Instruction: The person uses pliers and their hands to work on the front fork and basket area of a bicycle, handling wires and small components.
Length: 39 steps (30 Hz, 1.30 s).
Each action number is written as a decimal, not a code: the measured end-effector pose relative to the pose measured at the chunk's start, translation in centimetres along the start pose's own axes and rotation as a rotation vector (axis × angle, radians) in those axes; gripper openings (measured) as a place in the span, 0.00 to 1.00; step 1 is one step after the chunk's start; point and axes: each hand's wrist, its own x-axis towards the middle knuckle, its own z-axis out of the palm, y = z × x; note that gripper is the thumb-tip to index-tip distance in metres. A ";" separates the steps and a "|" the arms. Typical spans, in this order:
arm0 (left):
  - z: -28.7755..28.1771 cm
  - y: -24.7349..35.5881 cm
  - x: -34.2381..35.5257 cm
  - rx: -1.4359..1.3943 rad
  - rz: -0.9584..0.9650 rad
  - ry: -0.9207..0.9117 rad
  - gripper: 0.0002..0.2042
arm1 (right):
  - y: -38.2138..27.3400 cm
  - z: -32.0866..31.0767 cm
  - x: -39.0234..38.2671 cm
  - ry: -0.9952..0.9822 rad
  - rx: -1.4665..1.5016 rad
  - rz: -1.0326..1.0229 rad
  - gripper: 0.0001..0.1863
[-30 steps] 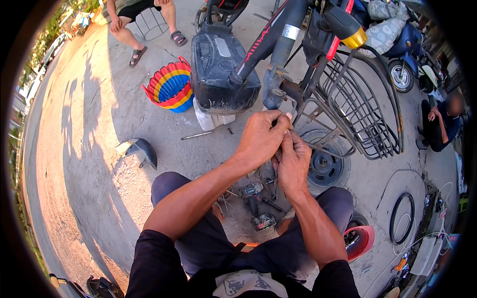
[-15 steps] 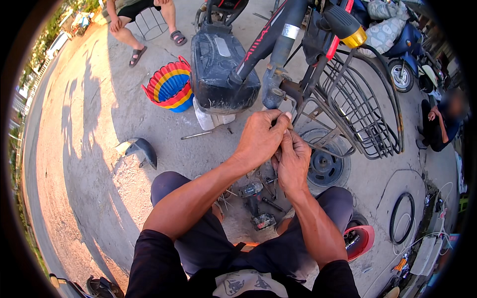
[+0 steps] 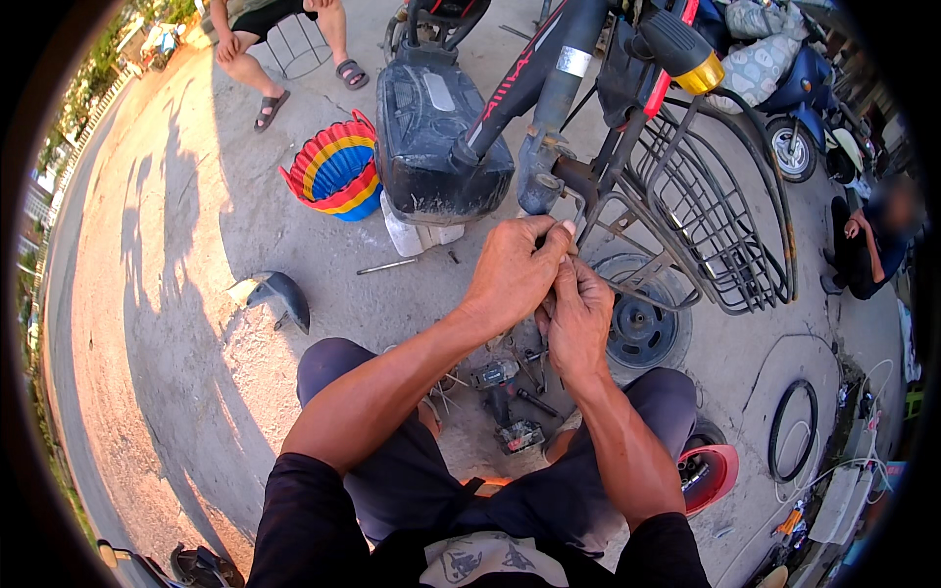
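My left hand point(image 3: 518, 269) and my right hand point(image 3: 580, 318) meet just below the lower end of a grey steel tube point(image 3: 537, 176) on a partly stripped bike. Both have thumb and fingers pinched together. Whatever small piece sits between them is covered by the fingers. A bent metal bracket point(image 3: 580, 186) comes down right beside the fingertips. To the right of it, a black wire basket point(image 3: 701, 206) hangs tilted. Under my right hand a dark wheel hub point(image 3: 642, 328) lies on the ground. Between my legs rests a cordless impact driver point(image 3: 500, 387) among loose hand tools.
Left of the tube stands a black box point(image 3: 441, 147), with a striped plastic basket point(image 3: 338, 171) beside it. A curved fender piece point(image 3: 284, 297) and a metal rod point(image 3: 387, 266) lie leftward. At my right knee is a red bowl point(image 3: 723, 480). Two people sit nearby.
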 end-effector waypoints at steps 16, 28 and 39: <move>-0.3 0.4 -0.2 0.024 0.056 0.018 0.19 | 0.3 0.0 0.1 0.022 -0.012 -0.013 0.18; 0.0 -0.4 -0.5 0.088 0.049 -0.005 0.17 | 1.2 -0.3 -0.2 -0.047 -0.005 0.003 0.18; -3.3 -1.5 -7.1 1.284 0.056 -0.866 0.15 | 6.0 -2.4 -5.8 -0.817 -1.289 0.175 0.12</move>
